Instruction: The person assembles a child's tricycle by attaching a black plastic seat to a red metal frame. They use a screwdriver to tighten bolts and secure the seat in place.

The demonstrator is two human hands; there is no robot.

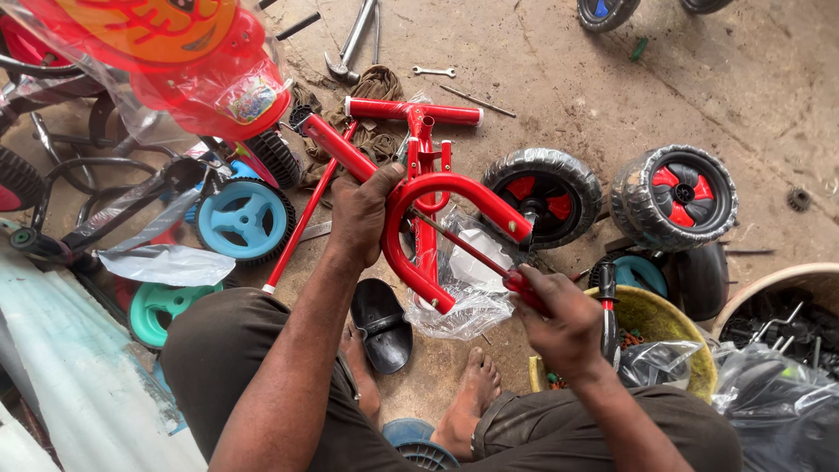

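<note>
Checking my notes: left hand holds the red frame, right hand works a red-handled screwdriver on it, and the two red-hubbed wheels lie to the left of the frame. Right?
Not quite. In the head view the two red-hubbed wheels lie to the right of the frame, not the left. The rest holds: the left hand grips the frame, and the right hand works the red-handled screwdriver on it.
</note>
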